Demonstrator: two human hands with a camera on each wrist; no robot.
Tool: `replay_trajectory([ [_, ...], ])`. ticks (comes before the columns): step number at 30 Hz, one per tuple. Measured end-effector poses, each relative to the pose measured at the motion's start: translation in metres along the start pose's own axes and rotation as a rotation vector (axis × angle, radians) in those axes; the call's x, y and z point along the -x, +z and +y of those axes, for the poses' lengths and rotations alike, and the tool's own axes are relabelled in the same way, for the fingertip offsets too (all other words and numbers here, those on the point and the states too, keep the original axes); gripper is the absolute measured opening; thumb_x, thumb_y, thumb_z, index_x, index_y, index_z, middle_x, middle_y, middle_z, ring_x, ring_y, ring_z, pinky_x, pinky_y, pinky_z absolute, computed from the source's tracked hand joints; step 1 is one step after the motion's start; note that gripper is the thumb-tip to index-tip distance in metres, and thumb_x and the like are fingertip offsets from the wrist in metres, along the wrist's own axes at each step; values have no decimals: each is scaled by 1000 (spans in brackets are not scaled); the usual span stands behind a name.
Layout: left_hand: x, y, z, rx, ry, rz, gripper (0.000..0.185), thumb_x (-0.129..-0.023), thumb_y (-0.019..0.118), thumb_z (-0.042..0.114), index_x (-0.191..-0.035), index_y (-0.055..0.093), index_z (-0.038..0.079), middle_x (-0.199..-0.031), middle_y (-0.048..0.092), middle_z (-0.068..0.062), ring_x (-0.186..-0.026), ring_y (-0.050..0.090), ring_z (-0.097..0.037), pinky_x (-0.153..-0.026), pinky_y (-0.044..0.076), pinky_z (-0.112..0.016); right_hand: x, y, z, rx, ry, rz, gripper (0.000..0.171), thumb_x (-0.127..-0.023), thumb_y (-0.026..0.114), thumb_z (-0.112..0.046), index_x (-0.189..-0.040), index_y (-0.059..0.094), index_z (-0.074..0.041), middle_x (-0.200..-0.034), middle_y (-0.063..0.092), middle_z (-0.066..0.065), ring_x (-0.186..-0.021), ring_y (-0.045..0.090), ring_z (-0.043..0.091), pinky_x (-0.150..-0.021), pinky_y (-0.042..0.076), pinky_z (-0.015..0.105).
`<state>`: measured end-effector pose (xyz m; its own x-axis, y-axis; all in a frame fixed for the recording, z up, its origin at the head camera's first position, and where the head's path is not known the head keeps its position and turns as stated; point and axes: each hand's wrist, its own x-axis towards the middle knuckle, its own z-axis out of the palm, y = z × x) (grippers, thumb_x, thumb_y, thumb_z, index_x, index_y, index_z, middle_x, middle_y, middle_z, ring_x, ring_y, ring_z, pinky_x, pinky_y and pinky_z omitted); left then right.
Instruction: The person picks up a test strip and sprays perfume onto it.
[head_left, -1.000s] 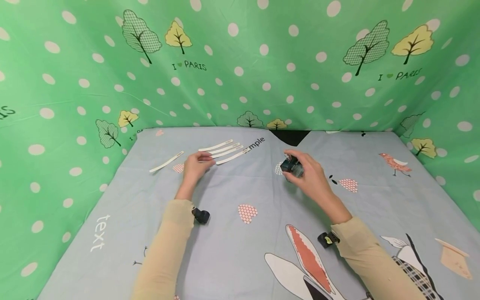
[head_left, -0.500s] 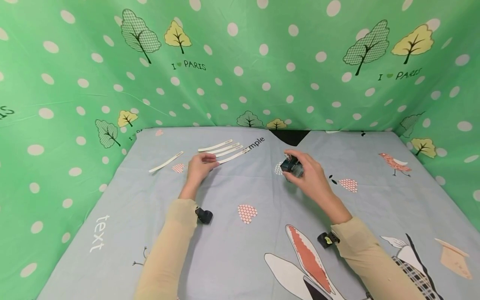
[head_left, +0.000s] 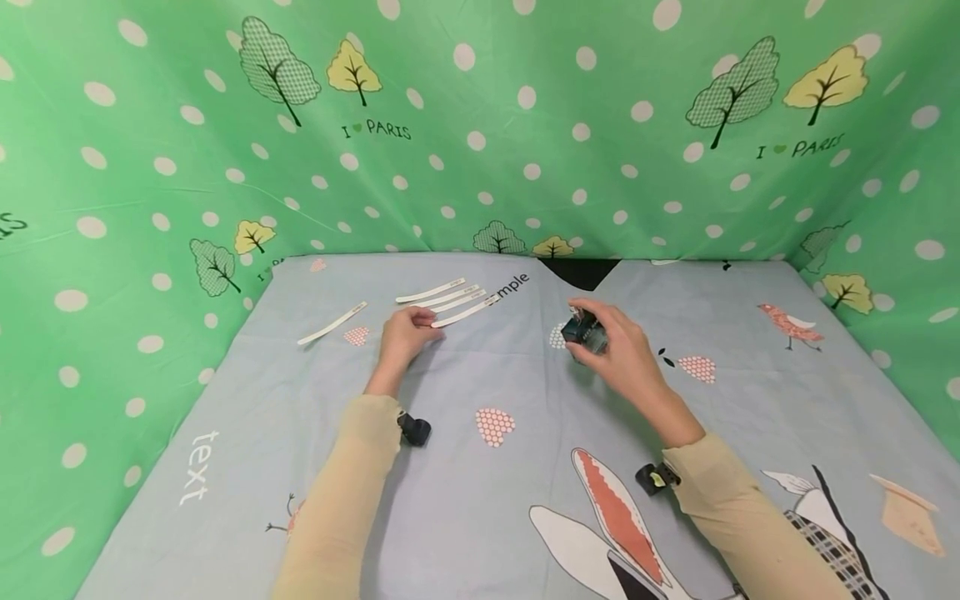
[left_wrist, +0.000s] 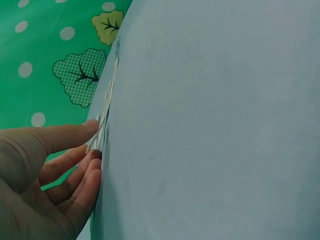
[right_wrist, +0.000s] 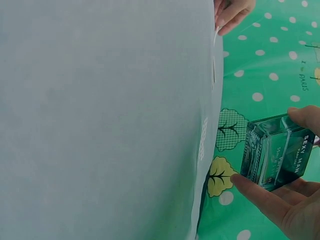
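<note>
Lone strip: one white paper strip (head_left: 332, 323) lies by itself at the far left of the table (head_left: 465, 500), well apart from either hand.
Left hand: the left hand (head_left: 403, 335) lies low on the cloth with its fingertips (left_wrist: 92, 150) on the near end of the nearest of the white paper strips (head_left: 450, 302); thumb and fingers seem to be closing on that end, though a full pinch is not clear.
Step in hand: picking one strip out of the fanned group, by my reading, while the bottle waits in the other hand.
Next move: it calls for lifting a single strip cleanly; the strips lie close side by side, so a neighbour may drag along.
Right hand: the right hand (head_left: 618, 350) has its grip closed round a small dark green perfume bottle (right_wrist: 275, 150), thumb on one side and fingers on the other, held just above the table, right of centre.
Around: green polka-dot fabric backdrop (head_left: 525, 125) behind and at both sides; printed cartoon tablecloth beneath.
In the way: nothing lies between the two hands.
</note>
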<state>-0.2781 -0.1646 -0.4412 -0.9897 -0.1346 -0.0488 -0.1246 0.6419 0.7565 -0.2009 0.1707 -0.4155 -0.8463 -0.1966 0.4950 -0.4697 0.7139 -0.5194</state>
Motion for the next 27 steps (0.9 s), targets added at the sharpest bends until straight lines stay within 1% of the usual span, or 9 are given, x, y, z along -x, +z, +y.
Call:
replay_trajectory([
  [5,0,3,4,-31,-8,-1,35,-82,82,14,-114,71,5,-110,73,-14,-102,68,-29,-92,54,-40,-1,0,0,-8,-9,2,61,-84,81,-18,-139,55,-21,-125,64,16,-113,63,36,-87,57,54],
  [11,-2,5,5,-74,-2,15,34,-81,82,15,-113,72,8,-105,72,-12,-95,65,-26,-87,52,-37,-1,1,1,-17,-14,5,61,-83,82,-17,-138,55,-21,-127,63,16,-114,63,36,-88,56,55],
  [14,-3,6,5,-84,-11,30,33,-81,82,16,-113,73,9,-104,73,-12,-94,66,-26,-85,52,-36,-1,1,1,-19,-16,4,62,-83,82,-18,-138,55,-21,-128,63,15,-115,63,36,-89,56,55],
  [20,-4,7,3,-57,-28,56,29,-82,81,14,-109,74,9,-107,75,-13,-100,69,-27,-89,53,-38,-1,1,2,-20,-10,0,61,-83,82,-18,-138,55,-22,-129,63,15,-117,62,36,-91,55,55],
  [22,-4,7,3,-51,-27,62,27,-83,81,15,-108,75,9,-107,75,-13,-100,69,-27,-89,53,-37,-1,1,2,-23,-5,-3,61,-83,82,-18,-138,55,-22,-129,63,15,-117,62,36,-91,55,55],
  [25,-4,7,3,-37,-26,79,23,-83,80,15,-105,76,9,-105,76,-12,-97,69,-26,-85,53,-36,0,1,3,-30,-2,-6,61,-84,82,-18,-139,55,-22,-130,62,15,-118,62,36,-92,55,56],
  [27,-4,8,3,-33,-26,89,21,-84,79,15,-104,76,9,-103,76,-12,-95,69,-26,-81,52,-33,0,0,3,-30,-1,-6,62,-84,82,-18,-139,55,-22,-130,62,15,-118,62,36,-92,55,55],
])
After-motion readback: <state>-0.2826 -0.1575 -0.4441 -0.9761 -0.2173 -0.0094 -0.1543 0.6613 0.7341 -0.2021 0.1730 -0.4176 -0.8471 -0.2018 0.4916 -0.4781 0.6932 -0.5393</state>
